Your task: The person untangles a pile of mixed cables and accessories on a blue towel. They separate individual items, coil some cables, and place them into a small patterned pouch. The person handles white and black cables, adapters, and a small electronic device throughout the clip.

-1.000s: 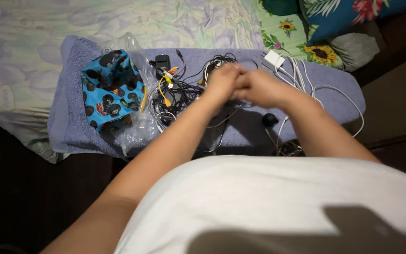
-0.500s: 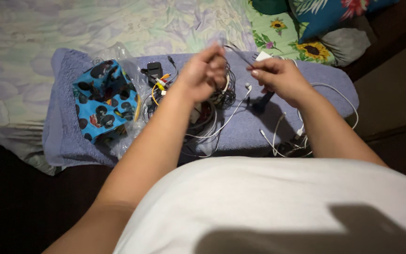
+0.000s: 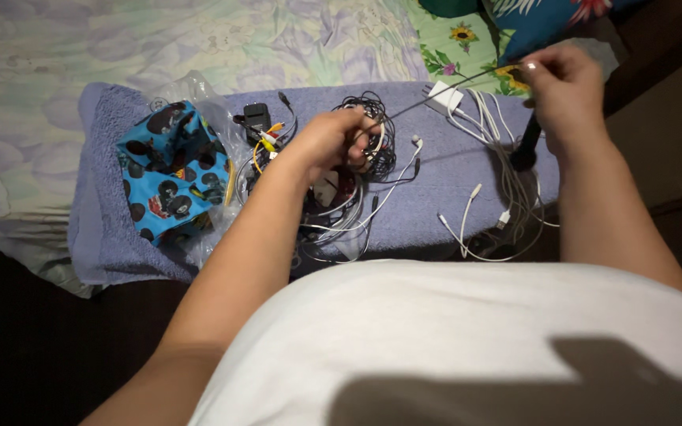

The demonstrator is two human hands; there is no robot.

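While my left hand (image 3: 327,142) grips the coiled bundle of black cable (image 3: 372,134) above the purple towel (image 3: 451,170), my right hand (image 3: 566,91) is raised off to the right, fingers pinched shut on the free end of that same thin black cable. The cable runs taut in a straight line between the two hands, crossing over the white charger block (image 3: 445,98). My left fingers are curled closed around the coil, which hangs just over a loose tangle of cords (image 3: 333,209) lying on the towel. White cables (image 3: 507,170) spread out beneath my right forearm, near the towel's right end. On the left of the towel sits a blue patterned cloth pouch (image 3: 169,170) on a clear plastic bag (image 3: 222,170), with a small black adapter (image 3: 257,117) and yellow-tipped plugs (image 3: 268,143) just beside it. The towel rests on a floral bedsheet (image 3: 199,39); sunflower-print pillows (image 3: 475,43) lie at the top right.
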